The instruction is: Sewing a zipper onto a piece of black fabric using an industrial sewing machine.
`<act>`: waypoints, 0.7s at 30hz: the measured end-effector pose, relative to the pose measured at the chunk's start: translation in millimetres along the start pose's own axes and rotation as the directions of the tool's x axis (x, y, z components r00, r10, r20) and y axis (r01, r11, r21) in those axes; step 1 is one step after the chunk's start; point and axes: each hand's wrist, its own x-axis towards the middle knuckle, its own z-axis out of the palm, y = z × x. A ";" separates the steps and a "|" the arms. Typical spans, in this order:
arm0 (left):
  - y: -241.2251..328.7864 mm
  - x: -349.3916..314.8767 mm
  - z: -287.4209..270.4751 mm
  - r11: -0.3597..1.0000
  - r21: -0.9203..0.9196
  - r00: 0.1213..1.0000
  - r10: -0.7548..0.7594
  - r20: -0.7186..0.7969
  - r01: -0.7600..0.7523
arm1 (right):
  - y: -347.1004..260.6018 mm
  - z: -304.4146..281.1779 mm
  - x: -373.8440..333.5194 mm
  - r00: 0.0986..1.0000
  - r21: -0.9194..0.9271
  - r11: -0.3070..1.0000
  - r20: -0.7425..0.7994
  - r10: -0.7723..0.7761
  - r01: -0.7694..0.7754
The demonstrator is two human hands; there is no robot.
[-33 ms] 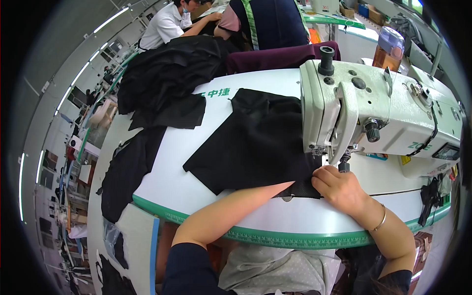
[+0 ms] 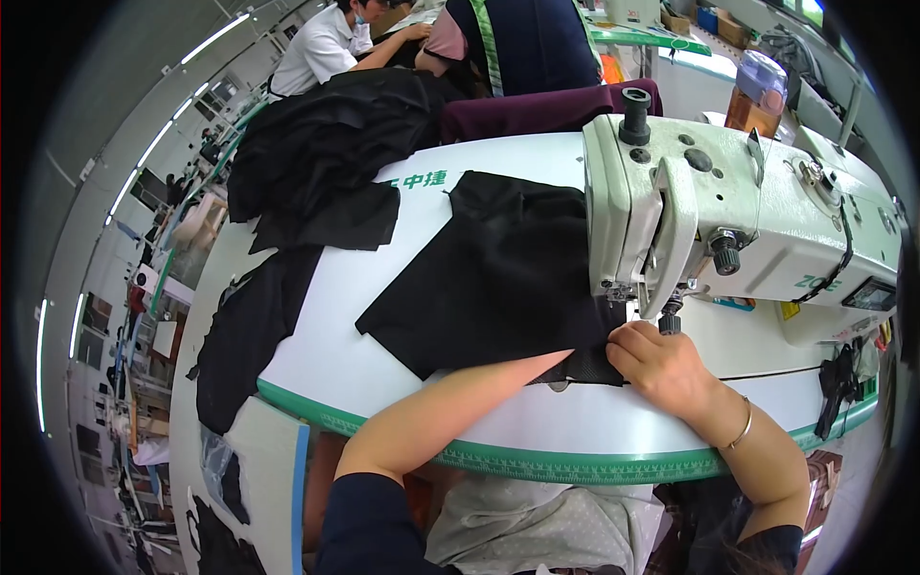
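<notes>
A black fabric piece (image 2: 489,278) lies on the white sewing table, its right edge under the head of a sewing machine (image 2: 671,211). My right hand (image 2: 661,366) is closed at the near right corner of the fabric, fingers bent and pinching its edge just in front of the needle area. From the lower left, my left forearm (image 2: 450,407) reaches in and passes beneath the cloth, so my left hand and its fingers are hidden. A darker strip (image 2: 592,367) of the cloth shows between my left forearm and right hand.
Black cloth is heaped (image 2: 331,134) at the back left, and more black pieces (image 2: 259,331) hang over the table's left side. A bottle (image 2: 757,96) stands behind the machine. A green ruled edge (image 2: 565,467) borders the table near me. Two people sit beyond.
</notes>
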 end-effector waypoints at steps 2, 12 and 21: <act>9.4 34.7 12.7 0.998 0.056 0.999 -0.037 -0.013 0.038 | -0.9 -0.9 1.2 1.000 0.006 1.000 0.001 -0.001 0.001; -33.9 -22.6 -48.6 0.967 0.230 0.990 -0.129 0.064 0.111 | 7.7 1.7 -2.3 0.993 0.036 0.999 -0.114 0.011 -0.007; 36.5 -20.2 -109.6 0.933 -0.319 0.897 0.279 0.342 -0.168 | 21.1 -19.8 -23.1 0.998 0.219 0.975 -0.040 0.055 -0.045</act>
